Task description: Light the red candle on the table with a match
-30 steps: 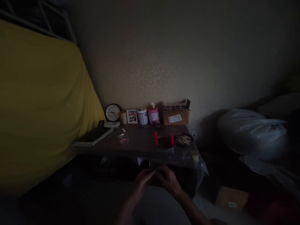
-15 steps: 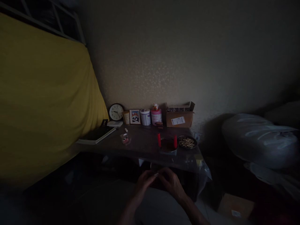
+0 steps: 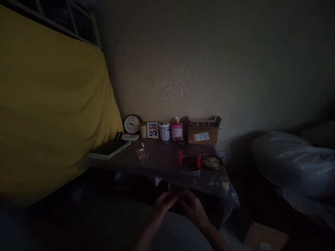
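Side by side below the table's front edge, my left hand [image 3: 164,203] and my right hand [image 3: 193,205] meet at the fingertips. Both are closed in a pinch; in the dim light I cannot make out what is between the fingers. Beyond them on the dark table [image 3: 159,158], two red candle-like sticks [image 3: 180,158] stand upright at a round dark dish [image 3: 191,170]. Right of it lies a round plate holding many short pale sticks [image 3: 211,161], like matches. A small clear pack with something pink [image 3: 141,155] lies farther left.
Along the wall stand a clock [image 3: 132,124], a yellow cup [image 3: 142,131], a panda picture frame [image 3: 153,130], two canisters [image 3: 164,131] and an open cardboard box [image 3: 202,135]. A yellow cloth [image 3: 57,104] hangs left, above a dark book [image 3: 110,150]. Plastic bags [image 3: 290,160] bulge at right.
The view has shifted slightly, so the table things sit a little farther right. My hands stay together at the fingertips; the small pale bit seen between them earlier no longer shows.
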`<state>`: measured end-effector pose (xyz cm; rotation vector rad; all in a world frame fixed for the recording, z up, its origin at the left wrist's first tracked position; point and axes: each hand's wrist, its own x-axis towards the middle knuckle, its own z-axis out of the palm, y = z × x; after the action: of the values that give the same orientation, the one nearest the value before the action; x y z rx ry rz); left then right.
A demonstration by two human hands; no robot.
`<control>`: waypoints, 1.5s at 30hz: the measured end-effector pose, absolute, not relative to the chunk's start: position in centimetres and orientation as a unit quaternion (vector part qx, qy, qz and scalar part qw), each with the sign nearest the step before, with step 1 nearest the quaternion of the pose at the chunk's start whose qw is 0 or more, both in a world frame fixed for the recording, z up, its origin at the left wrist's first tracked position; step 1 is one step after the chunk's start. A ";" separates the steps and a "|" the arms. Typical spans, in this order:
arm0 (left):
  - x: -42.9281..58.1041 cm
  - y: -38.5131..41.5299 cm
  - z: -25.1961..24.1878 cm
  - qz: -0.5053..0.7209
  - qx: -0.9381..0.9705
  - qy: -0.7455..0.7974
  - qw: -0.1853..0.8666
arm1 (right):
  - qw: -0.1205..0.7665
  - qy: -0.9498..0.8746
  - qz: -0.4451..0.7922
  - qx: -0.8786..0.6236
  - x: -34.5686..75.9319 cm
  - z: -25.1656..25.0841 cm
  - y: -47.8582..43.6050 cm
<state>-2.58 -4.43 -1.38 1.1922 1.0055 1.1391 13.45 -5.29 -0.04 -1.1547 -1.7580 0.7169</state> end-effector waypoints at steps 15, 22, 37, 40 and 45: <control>-2.3 -4.3 -0.9 0.493 0.478 0.440 0.578 | 0.438 -0.702 0.295 -0.478 13.2 0.4 -5.7; -2.8 -4.8 -0.8 0.510 0.465 0.397 0.605 | 0.498 -0.625 0.386 -0.462 13.8 0.2 -5.0; -3.0 -5.0 -1.2 0.527 0.428 0.333 0.654 | 0.533 -0.488 0.501 -0.476 14.4 1.0 -4.5; -3.0 -5.0 -1.1 0.524 0.424 0.343 0.654 | 0.538 -0.483 0.503 -0.473 14.4 0.8 -4.5; -3.1 -5.3 -0.5 0.520 0.420 0.336 0.663 | 0.524 -0.471 0.533 -0.468 14.4 0.6 -4.6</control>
<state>-3.06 -5.29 -0.48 0.9496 0.7599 1.1760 14.41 -4.59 0.61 -1.1200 -1.1280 1.2748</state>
